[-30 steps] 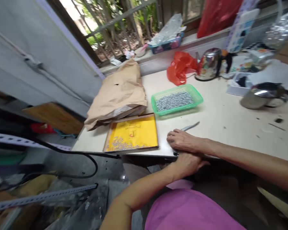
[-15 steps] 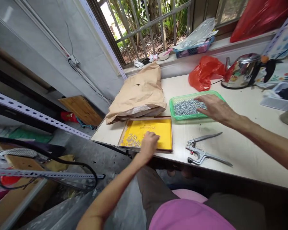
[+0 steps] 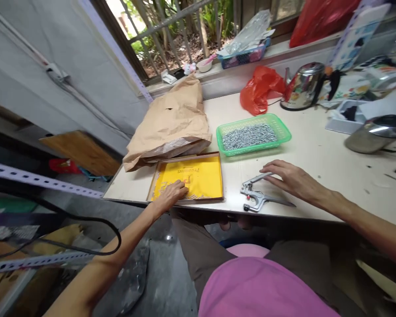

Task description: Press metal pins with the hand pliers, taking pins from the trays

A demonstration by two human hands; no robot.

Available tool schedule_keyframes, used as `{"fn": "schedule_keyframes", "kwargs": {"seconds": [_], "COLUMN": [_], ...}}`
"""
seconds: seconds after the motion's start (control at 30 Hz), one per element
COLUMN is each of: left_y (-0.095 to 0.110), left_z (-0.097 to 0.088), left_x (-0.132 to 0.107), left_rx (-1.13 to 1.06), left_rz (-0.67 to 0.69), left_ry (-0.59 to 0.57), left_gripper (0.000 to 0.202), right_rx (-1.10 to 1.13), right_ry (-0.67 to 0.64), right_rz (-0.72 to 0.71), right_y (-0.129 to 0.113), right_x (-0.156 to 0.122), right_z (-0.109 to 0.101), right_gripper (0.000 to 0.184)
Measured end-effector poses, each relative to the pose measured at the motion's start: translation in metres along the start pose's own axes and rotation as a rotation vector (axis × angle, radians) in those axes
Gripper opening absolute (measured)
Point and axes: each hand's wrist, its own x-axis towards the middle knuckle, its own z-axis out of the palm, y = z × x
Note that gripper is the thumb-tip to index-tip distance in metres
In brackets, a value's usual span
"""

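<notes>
My left hand [image 3: 172,193] reaches into a shallow yellow tray [image 3: 203,174] at the table's near edge, fingers bunched over the small silver pieces lying along its front. My right hand [image 3: 288,178] rests on the table beside metal pliers [image 3: 255,197], fingertips touching the upper handle, fingers loosely stretched out. A green basket [image 3: 253,134] full of small silver metal parts stands just behind the pliers and the tray.
A brown paper bag [image 3: 173,121] lies left of the green basket. A red plastic bag [image 3: 260,90], a steel kettle [image 3: 302,86] and a metal pot [image 3: 376,134] stand at the back right. Perforated metal rails [image 3: 36,180] and a black cable are at lower left.
My right hand has come back from the green basket to the pliers. My left hand has shifted left along the front of the yellow tray. The camera has swung a little.
</notes>
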Motion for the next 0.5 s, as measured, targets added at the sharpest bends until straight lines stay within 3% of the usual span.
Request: {"fn": "schedule_keyframes", "kwargs": {"seconds": [0.2, 0.3, 0.37, 0.43, 0.5], "left_y": [-0.013, -0.003, 0.023, 0.062, 0.103], "left_z": [-0.001, -0.002, -0.011, -0.024, -0.035], "left_x": [0.006, 0.016, 0.027, 0.040, 0.056], "left_rx": [-0.043, -0.169, -0.362, -0.646, -0.981], "left_rz": [0.037, -0.052, -0.180, -0.312, -0.376], "left_ry": [-0.024, 0.106, 0.240, 0.303, 0.209], "left_gripper": [0.016, 0.017, 0.015, 0.015, 0.023], "right_rx": [0.052, 0.061, 0.040, 0.012, -0.019], "right_ry": [-0.096, -0.102, -0.095, -0.102, -0.118], "right_rz": [0.118, 0.184, 0.206, 0.198, 0.183], "right_y": [-0.007, -0.009, -0.010, -0.011, -0.013], "right_x": [-0.041, -0.055, -0.062, -0.065, -0.066], "right_z": [-0.003, 0.002, 0.006, 0.009, 0.011], "right_gripper": [0.025, 0.027, 0.027, 0.028, 0.028]}}
